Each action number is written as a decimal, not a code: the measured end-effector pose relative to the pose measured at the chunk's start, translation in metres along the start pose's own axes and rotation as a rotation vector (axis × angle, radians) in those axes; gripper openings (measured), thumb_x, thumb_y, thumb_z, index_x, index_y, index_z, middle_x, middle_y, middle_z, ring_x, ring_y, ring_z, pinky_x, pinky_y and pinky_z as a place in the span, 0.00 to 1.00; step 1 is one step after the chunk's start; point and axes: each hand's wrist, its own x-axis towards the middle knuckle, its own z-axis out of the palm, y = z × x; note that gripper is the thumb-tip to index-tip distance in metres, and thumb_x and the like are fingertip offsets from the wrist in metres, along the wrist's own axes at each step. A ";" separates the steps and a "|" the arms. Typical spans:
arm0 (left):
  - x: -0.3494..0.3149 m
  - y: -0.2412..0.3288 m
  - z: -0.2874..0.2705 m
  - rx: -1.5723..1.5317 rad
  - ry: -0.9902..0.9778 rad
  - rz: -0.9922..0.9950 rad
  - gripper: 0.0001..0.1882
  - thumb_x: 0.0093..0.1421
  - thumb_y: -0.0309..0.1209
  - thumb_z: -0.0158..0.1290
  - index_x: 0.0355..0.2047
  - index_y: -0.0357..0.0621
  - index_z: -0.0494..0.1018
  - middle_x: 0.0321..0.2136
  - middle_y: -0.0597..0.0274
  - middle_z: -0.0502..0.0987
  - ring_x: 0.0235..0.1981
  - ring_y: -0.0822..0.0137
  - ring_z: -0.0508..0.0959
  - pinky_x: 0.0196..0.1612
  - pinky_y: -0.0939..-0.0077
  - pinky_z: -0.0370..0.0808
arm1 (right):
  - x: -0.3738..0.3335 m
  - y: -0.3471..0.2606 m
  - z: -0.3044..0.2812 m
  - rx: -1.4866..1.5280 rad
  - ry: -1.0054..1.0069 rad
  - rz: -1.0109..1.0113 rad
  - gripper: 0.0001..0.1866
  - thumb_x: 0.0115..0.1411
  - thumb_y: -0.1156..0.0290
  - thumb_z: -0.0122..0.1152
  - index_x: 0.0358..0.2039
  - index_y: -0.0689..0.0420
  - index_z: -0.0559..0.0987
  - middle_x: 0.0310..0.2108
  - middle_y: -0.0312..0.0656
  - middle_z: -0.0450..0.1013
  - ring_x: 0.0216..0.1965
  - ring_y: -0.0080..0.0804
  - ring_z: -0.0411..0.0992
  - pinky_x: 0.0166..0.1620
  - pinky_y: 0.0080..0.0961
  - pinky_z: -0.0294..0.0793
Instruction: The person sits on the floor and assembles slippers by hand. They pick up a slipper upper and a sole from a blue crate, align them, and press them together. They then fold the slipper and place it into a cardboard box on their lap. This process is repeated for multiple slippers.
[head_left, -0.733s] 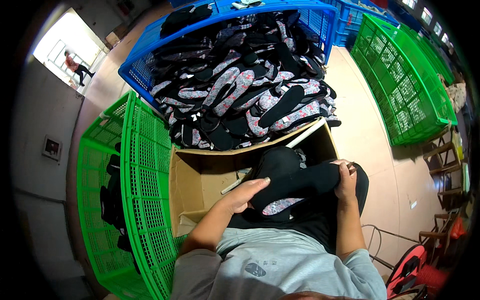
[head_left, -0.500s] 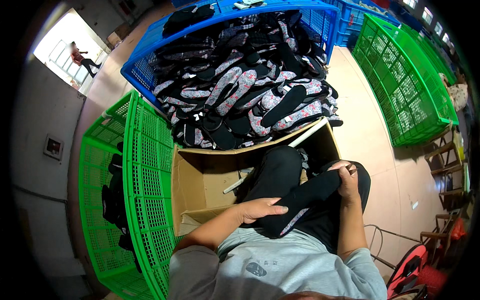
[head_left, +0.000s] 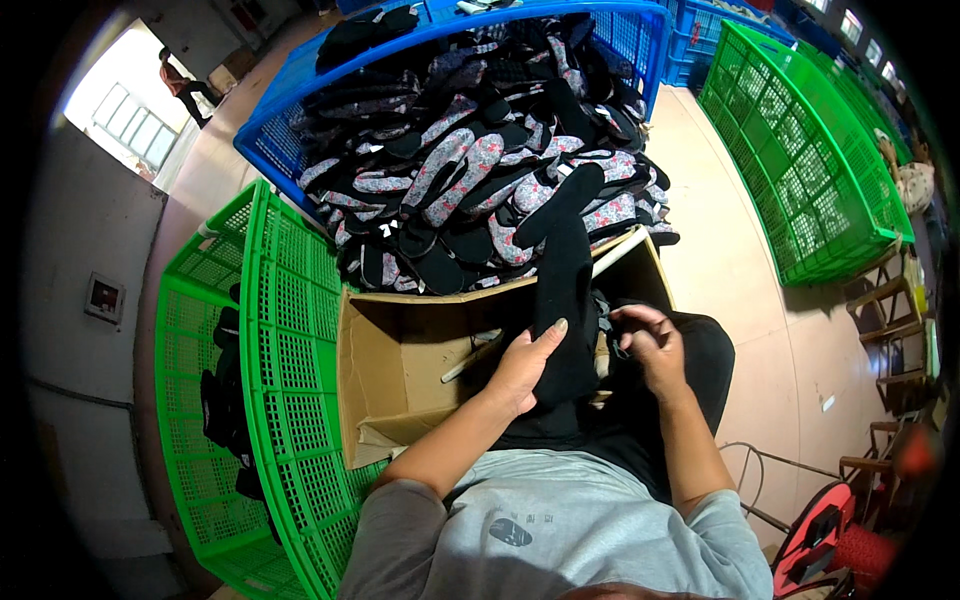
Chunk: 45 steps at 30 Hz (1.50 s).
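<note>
Near cardboard (head_left: 385,350), left fingers (head_left: 550,339) clasp long black fabric (head_left: 567,290); right fingers (head_left: 642,314) curl.

A light-grey short-sleeved fabric T-shirt (head_left: 600,520) fills six o'clock, bearing a dark oval print (head_left: 510,532) with small characters at its two o'clock. Black fabric trousers (head_left: 705,355) show towards four o'clock; left hand (head_left: 525,368) and right hand (head_left: 652,348) are bare.

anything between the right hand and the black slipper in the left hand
Nothing solid visibly blocks the right hand from the black slipper in the left hand. Grey scraps show in the gap, seemingly lower down; their exact depth is unclear.
</note>
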 end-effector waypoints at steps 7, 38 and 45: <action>0.012 -0.004 0.014 0.086 0.085 0.134 0.31 0.64 0.49 0.55 0.56 0.37 0.65 0.49 0.56 0.74 0.48 0.67 0.74 0.53 0.72 0.71 | -0.002 0.004 0.013 -0.141 -0.161 0.108 0.27 0.57 0.56 0.68 0.52 0.59 0.75 0.33 0.32 0.71 0.32 0.18 0.69 0.35 0.16 0.70; 0.021 -0.018 0.004 0.014 0.183 0.000 0.37 0.64 0.56 0.51 0.65 0.50 0.56 0.57 0.60 0.67 0.54 0.64 0.71 0.51 0.64 0.74 | 0.000 0.032 0.017 -0.678 -0.232 -0.014 0.16 0.50 0.69 0.73 0.24 0.62 0.72 0.21 0.41 0.64 0.25 0.31 0.63 0.31 0.28 0.65; -0.006 -0.021 -0.002 0.146 0.229 -0.009 0.32 0.65 0.53 0.51 0.64 0.59 0.55 0.52 0.63 0.70 0.44 0.66 0.74 0.32 0.68 0.79 | 0.000 0.026 0.023 -0.642 -0.328 -0.108 0.15 0.47 0.71 0.75 0.24 0.60 0.74 0.21 0.43 0.66 0.24 0.37 0.65 0.31 0.31 0.65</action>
